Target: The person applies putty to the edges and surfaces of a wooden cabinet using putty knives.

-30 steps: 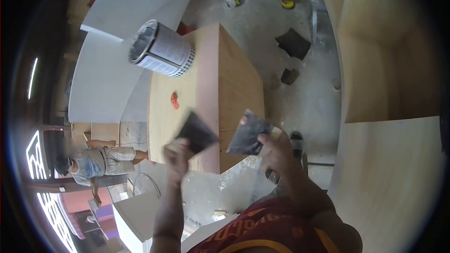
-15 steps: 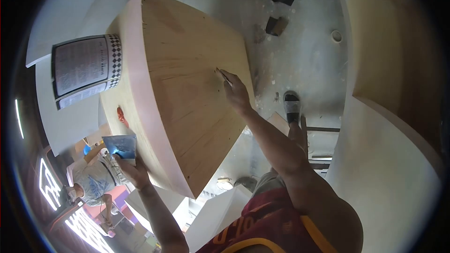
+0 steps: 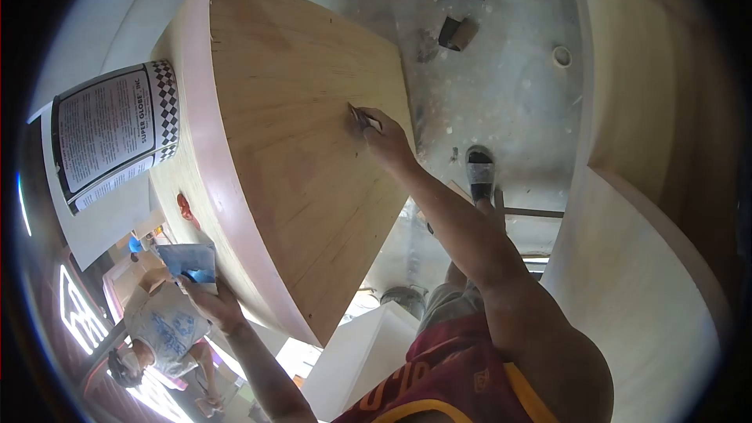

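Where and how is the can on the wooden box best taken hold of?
Best grip the can around mid-wall, likely coming from the side facing the left hand. It stands upright on its base, its wall is round and no handle shows. That hand holds a blade, so it should be freed first.

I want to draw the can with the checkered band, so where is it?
In the head view, the can is at the far left, its base on top of the wooden box, just above the red-orange blob.
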`<state>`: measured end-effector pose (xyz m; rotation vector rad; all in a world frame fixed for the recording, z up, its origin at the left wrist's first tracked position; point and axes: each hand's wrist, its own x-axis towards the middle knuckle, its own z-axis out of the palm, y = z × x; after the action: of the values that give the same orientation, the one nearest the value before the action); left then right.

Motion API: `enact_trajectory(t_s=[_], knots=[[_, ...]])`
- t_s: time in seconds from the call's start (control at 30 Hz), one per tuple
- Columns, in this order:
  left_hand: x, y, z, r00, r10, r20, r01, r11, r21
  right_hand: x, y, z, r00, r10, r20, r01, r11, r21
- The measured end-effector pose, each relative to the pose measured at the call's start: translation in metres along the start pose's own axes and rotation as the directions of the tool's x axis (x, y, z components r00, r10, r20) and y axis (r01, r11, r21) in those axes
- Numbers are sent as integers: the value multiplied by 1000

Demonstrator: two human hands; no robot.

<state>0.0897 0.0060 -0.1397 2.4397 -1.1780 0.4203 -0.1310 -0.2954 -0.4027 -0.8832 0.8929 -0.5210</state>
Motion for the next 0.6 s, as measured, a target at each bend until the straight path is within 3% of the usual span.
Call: enact_trajectory(t_s=[0.03,0.07,0.1,0.17,0.2,0.23,0.27,0.3,0.33,0.37,0.4,0.43,0.47,0.5,0.53,0.6], knots=[[-1,1,0,972,229,54,-233,907,351,-4,-10,4,1000,9,-11,-10,999,-49],[0,1,2,998,-55,-5,55,998,-34,-9,-20,6,1000,16,-22,-18,995,-101],[3,2,3,980,-197,23,197,953,-231,-17,-19,7,1000,15,-25,-17,995,-101],[8,3,4,880,-468,79,417,685,-597,-34,-19,2,993,-27,115,29,999,-16],[7,2,3,844,-525,108,451,587,-673,-37,-6,-6,993,-28,113,30,999,-15],[6,2,1,803,-580,136,471,479,-741,-41,18,-16,971,-164,175,168,986,-11],[0,-3,4,903,-424,63,394,763,-512,-46,28,-22,950,-234,205,240,971,-3],[2,0,4,942,-331,57,328,871,-366,-50,37,-28,924,-303,234,310,951,8],[5,11,4,971,-235,50,240,947,-213,-62,40,-28,963,-185,195,190,982,-4],[12,20,7,889,-450,85,424,738,-525,-70,43,-26,977,-121,175,125,992,-9],[16,29,8,762,-619,192,517,401,-757,-79,42,-22,986,-57,155,59,998,-11],[11,22,6,762,-620,190,516,403,-756,-82,40,-13,982,-157,108,154,987,36],[4,9,4,908,-408,95,398,767,-503,-83,37,-3,966,-253,55,249,965,80],[2,3,3,955,-279,98,295,894,-337,-80,39,13,966,-253,55,248,965,84],[1,-1,2,985,-143,99,158,973,-166,-77,43,30,957,-291,9,287,947,143],[-1,-9,0,987,-123,106,144,963,-228,-82,42,40,947,-320,-38,321,925,201]])
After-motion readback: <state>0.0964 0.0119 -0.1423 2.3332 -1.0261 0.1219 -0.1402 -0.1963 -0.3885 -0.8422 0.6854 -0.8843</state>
